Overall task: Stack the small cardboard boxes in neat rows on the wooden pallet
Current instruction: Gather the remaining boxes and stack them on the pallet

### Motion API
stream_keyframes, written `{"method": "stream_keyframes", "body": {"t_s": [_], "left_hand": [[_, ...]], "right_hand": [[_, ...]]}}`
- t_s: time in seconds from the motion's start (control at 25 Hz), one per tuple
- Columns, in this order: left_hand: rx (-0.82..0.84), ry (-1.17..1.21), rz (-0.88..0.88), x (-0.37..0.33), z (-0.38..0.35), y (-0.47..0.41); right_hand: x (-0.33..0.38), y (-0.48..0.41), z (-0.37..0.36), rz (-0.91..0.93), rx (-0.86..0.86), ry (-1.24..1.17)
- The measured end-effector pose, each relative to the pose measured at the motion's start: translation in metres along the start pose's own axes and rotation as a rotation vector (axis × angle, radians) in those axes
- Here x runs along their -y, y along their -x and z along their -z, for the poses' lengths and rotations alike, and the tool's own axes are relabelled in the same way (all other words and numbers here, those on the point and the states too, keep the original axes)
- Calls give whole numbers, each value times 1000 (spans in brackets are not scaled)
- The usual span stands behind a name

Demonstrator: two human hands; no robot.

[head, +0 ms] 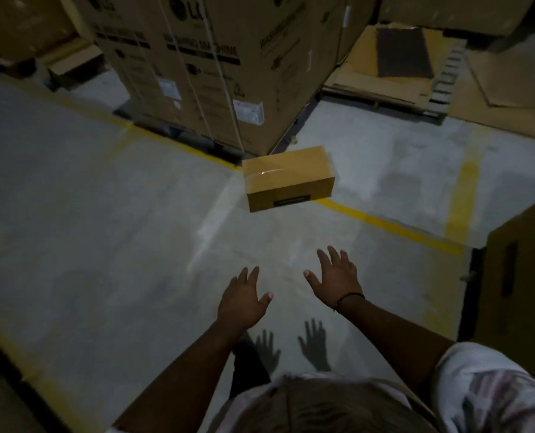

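Head view: small tan cardboard box looked light, rigid; best gripped at short ends; left hand, right hand spread, empty

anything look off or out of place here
Yes: the small cardboard box is alone out over the concrete floor, skewed across the yellow floor line, not on a pallet. Whether it rests on the floor or is mid-air is unclear. The left hand and right hand are open, touching nothing.
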State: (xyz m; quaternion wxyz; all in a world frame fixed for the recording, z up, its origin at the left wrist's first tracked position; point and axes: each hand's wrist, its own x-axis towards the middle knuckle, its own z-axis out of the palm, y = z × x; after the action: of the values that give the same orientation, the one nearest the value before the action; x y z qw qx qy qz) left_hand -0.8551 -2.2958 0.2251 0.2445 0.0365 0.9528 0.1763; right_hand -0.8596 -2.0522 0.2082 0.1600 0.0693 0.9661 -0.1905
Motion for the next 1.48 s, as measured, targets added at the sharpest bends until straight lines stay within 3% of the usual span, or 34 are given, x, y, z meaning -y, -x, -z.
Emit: {"method": "stream_keyframes", "body": {"t_s": [0.2, 0.44, 0.6, 0.92, 1.12, 1.24, 1.48], "left_hand": [[40, -64, -115, 59, 88, -115], [-16, -213, -265, 62, 209, -253], [10, -278, -346, 34, 247, -362], [193, -365, -304, -10, 284, -551], [323, -354, -264, -38, 265, -663], [449, -362, -292, -41, 212, -744], [440, -474, -427, -15, 96, -954]], "right_hand": [[69, -102, 12, -141, -90, -121], [158, -218, 61, -177, -207, -292], [159, -320, 85, -248, -230, -347], [108, -516, 97, -497, -66, -511], [73, -607, 84, -680, -73, -605], [48, -659, 33, -868, -79, -633], [24, -764, -112, -1077, -99, -824]]}}
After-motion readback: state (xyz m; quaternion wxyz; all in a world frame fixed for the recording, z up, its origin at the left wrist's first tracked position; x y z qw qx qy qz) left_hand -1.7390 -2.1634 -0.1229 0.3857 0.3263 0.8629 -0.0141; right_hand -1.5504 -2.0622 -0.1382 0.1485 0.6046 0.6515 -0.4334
